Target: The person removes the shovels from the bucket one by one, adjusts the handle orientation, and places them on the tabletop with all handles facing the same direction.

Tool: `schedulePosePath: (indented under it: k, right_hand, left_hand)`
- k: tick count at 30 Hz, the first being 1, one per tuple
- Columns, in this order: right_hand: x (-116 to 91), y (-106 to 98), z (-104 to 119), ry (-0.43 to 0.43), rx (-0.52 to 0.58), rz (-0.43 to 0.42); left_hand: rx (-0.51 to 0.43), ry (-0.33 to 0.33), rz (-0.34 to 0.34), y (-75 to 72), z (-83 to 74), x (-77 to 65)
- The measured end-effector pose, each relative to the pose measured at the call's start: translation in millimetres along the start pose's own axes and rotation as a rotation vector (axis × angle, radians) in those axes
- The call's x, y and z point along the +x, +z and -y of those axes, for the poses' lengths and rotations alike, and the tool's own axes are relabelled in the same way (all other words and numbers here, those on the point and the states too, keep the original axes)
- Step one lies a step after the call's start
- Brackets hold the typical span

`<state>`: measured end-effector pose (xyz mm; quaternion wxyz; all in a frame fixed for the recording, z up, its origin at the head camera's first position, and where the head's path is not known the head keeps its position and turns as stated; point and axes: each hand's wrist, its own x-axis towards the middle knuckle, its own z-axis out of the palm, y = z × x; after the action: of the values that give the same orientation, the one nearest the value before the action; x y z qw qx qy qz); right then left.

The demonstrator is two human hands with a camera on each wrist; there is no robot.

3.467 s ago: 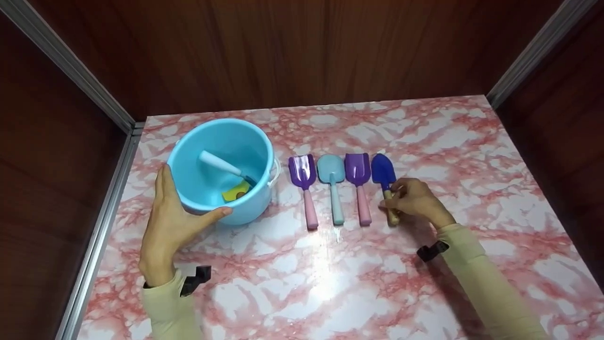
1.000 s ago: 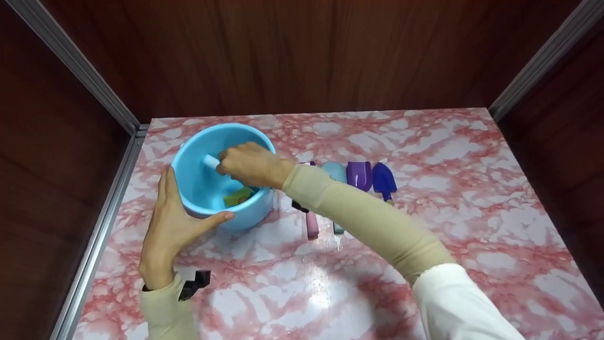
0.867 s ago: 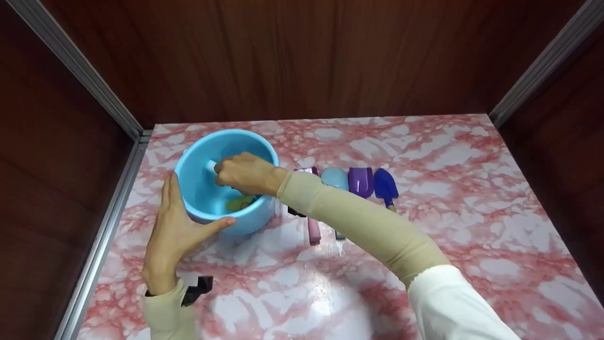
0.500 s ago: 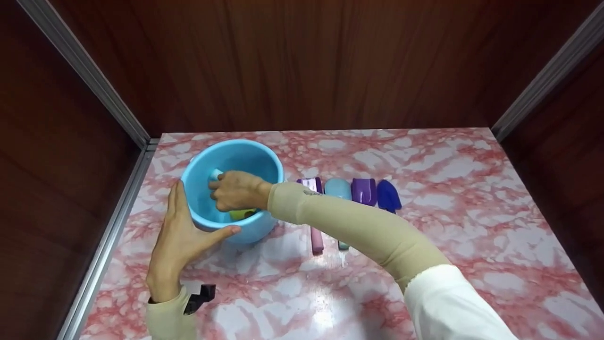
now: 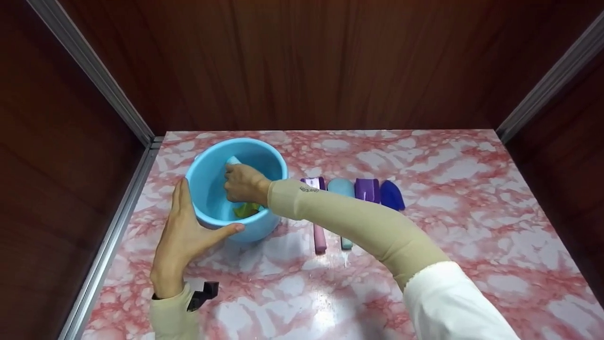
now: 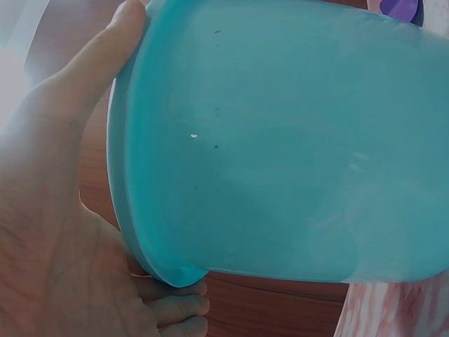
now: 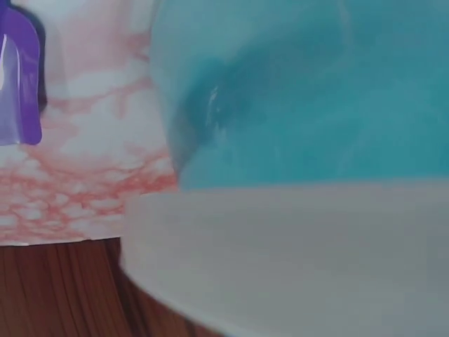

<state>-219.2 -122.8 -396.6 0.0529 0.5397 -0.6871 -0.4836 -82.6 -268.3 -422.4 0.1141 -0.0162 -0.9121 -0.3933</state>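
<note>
A light blue bucket [image 5: 255,230] stands at the left of the table. My left hand [image 5: 181,236] steadies it, fingers straight along its left side and thumb laid over the near rim; the left wrist view shows the thumb [image 6: 105,60] against the rim too. Inside the bucket my right hand [image 5: 245,184] grips the pale handle [image 5: 232,160] of a toy shovel, whose handle end pokes out above the fist. The shovel's blade is hidden, though a dark shape shows through the bucket wall [image 7: 316,105] in the right wrist view. Something yellow [image 5: 246,210] lies at the bucket's bottom.
Right of the bucket lies a row of toy shovels: purple with a pink handle [image 5: 320,238], light blue [image 5: 340,187], purple [image 5: 367,190] and dark blue [image 5: 391,194]. My right forearm crosses over them. Dark wooden panels [image 5: 330,66] enclose the marbled table [image 5: 453,189].
My right hand has left the dark blue shovel's handle, reached into the bucket and taken hold of the shovel there. Its handle has shifted slightly right. The left hand stays on the bucket.
</note>
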Motion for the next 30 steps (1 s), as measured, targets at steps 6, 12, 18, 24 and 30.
schedulePosePath:
  k: [6,12,18,24,30]
  right_hand:
    - [-3,4,4,0.053,0.030,0.097]
    - [-6,3,1,0.127,-0.038,0.199]
    - [-10,-3,-7,0.191,0.035,0.175]
    - [-18,-12,-19,0.269,0.048,0.103]
    - [-28,-15,-28,0.315,0.042,0.045]
  left_hand:
    - [-0.022,-0.005,0.016,2.8,-0.3,-0.1]
    - [-0.039,0.002,0.014,0.7,0.1,2.2]
    - [-0.039,0.017,-0.005,-1.4,1.5,1.9]
    - [-0.045,0.028,-0.019,-1.6,0.6,3.7]
    - [-0.044,0.032,-0.021,-0.4,-0.4,3.5]
